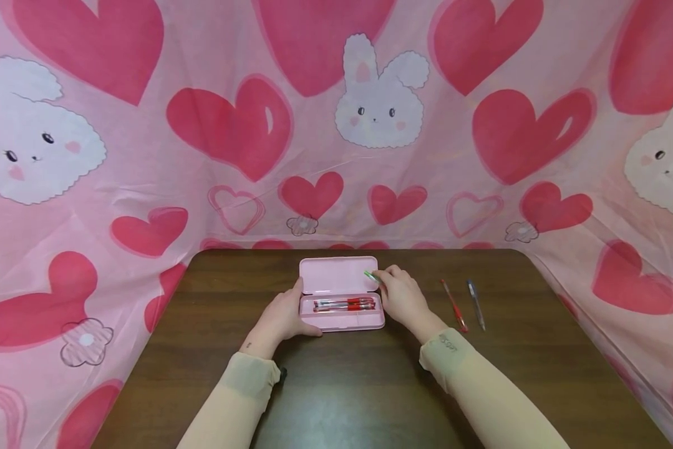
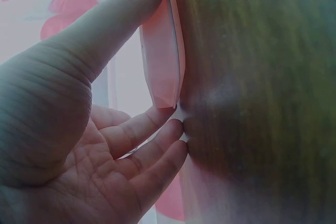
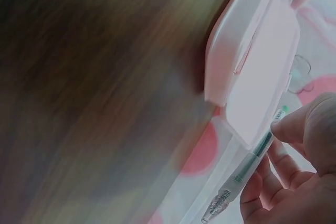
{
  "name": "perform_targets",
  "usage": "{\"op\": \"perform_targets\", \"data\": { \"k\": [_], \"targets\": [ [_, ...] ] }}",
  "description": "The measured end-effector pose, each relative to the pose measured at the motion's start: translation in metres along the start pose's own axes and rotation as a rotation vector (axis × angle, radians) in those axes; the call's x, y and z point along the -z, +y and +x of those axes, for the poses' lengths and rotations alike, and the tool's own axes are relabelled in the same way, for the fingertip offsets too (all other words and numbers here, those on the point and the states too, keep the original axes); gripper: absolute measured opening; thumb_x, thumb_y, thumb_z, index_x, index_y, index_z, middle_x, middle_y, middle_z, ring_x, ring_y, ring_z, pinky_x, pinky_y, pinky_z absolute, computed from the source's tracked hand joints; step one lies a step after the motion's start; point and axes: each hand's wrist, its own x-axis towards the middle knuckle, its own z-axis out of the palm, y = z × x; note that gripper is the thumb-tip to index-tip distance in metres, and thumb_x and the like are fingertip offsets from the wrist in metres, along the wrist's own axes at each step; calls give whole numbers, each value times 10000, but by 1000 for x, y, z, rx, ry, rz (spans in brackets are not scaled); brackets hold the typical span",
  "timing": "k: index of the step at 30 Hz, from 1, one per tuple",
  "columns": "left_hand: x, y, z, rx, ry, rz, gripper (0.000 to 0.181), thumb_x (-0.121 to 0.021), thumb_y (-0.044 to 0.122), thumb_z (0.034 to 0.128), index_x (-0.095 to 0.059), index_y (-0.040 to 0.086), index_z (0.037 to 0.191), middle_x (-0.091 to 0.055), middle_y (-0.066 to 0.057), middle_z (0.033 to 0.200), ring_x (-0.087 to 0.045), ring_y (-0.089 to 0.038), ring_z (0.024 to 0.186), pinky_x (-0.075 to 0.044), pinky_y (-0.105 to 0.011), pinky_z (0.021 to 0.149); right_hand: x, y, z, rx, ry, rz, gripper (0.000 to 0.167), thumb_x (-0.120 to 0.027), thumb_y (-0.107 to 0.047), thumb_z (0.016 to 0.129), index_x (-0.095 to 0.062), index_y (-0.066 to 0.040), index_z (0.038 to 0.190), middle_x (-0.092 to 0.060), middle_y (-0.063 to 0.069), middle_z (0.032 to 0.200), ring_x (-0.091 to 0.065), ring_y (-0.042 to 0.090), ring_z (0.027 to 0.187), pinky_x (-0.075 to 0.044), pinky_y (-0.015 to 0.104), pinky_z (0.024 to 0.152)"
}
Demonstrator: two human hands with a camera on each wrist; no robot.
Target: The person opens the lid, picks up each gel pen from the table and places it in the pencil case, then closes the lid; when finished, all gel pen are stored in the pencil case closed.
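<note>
A pink pencil case point(image 1: 336, 274) lies on the table with its lid raised. Several pens with red parts point(image 1: 344, 304) sit in its tray. My left hand point(image 1: 282, 315) holds the case at its left end, thumb along the front edge and fingers at the side; in the left wrist view the fingertips also meet the table. Above the right end of the case, my right hand point(image 1: 406, 299) pinches a clear pen with a green end point(image 3: 239, 171). The pen's green tip lies in front of the lid in the head view.
To the right on the brown wooden table point(image 1: 347, 399) lie a red pen point(image 1: 454, 305) and a clear pen with a blue cap point(image 1: 475, 304), side by side and apart. A pink cloth point(image 1: 325, 156) with hearts and rabbits surrounds the table's back and sides.
</note>
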Motion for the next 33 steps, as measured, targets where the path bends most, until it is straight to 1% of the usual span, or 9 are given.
{"op": "perform_targets", "data": {
  "k": [5, 10, 18, 23, 28, 33],
  "targets": [
    [0, 1, 0, -11, 7, 3, 1338, -1079, 444, 644, -322, 118, 1698, -689, -156, 1437, -666, -347, 1296, -534, -575, 1186, -6, -9, 4, 13, -49, -6, 338, -768, -75, 991, -772, -118, 1326, -724, 125, 1173, -705, 361, 1033, -619, 566, 909],
    [0, 3, 1, 0, 2, 3, 1359, -1077, 441, 648, -299, 110, 1711, -675, -168, 1467, -654, -360, 1328, -524, -580, 1197, -13, -19, 4, 27, -105, -20, 341, -755, -87, 996, -770, -144, 1332, -714, 111, 1193, -688, 348, 1052, -608, 562, 934],
    [2, 4, 0, -10, 7, 13, 1360, -1077, 442, 645, -297, 109, 1709, -684, -175, 1458, -664, -365, 1310, -536, -579, 1182, -23, -35, 5, 37, -202, -34, 416, -801, -97, 959, -763, -182, 1364, -702, 75, 1221, -653, 316, 1157, -582, 535, 1028],
    [1, 3, -1, -13, 8, 25, 1378, -1079, 452, 640, -291, 92, 1713, -689, -182, 1448, -670, -367, 1279, -552, -576, 1159, -28, -47, 6, 85, -222, -30, 380, -772, -77, 983, -770, -187, 1347, -700, 67, 1219, -651, 309, 1137, -573, 522, 1014],
    [-1, 3, -1, -7, 5, 25, 1377, -1080, 454, 640, -295, 94, 1713, -692, -183, 1442, -671, -366, 1264, -555, -569, 1156, -32, -59, 6, 142, -225, -42, 363, -746, -60, 999, -785, -202, 1331, -713, 53, 1183, -650, 289, 1083, -577, 489, 959],
    [-2, 2, -1, 9, -9, 36, 1408, -1076, 460, 648, -263, 73, 1731, -666, -202, 1490, -658, -388, 1306, -542, -572, 1179, -38, -68, 7, 167, -254, -78, 386, -744, -86, 997, -790, -265, 1335, -718, 14, 1183, -654, 264, 1088, -577, 458, 909]
  ]
}}
